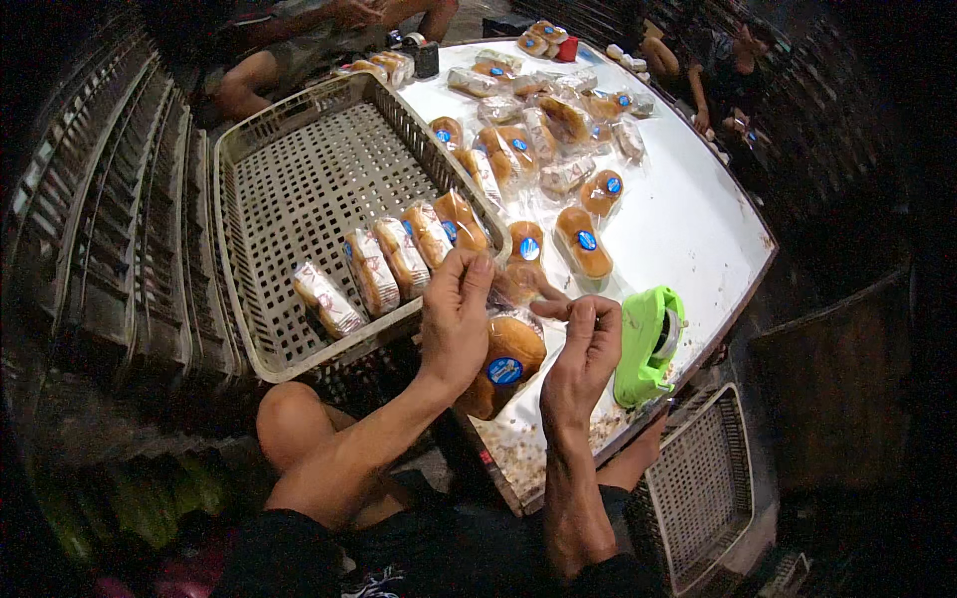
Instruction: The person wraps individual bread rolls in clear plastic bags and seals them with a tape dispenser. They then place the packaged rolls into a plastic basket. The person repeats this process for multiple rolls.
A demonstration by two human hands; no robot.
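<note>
My left hand point(457, 321) pinches the clear plastic bag of a bread bun point(516, 344) that bears a round blue sticker. Thumb and fingers of my right hand point(579, 351) are closed at the right of the same bag's top; whether they hold film or a bit of tape is too fine to tell. The bun hangs between my hands over the near end of the white table point(695, 217). Just right of my right hand stands a green tape dispenser point(635, 347). More bagged buns with blue stickers, among them one bun point(585, 241), lie beyond my hands.
A grey plastic crate point(232, 247) at the left overlaps the table edge and holds several wrapped buns point(371, 270). Many wrapped buns point(566, 119) cover the far part of the table. Another crate point(699, 486) is low at the right. Two people sit beyond the table.
</note>
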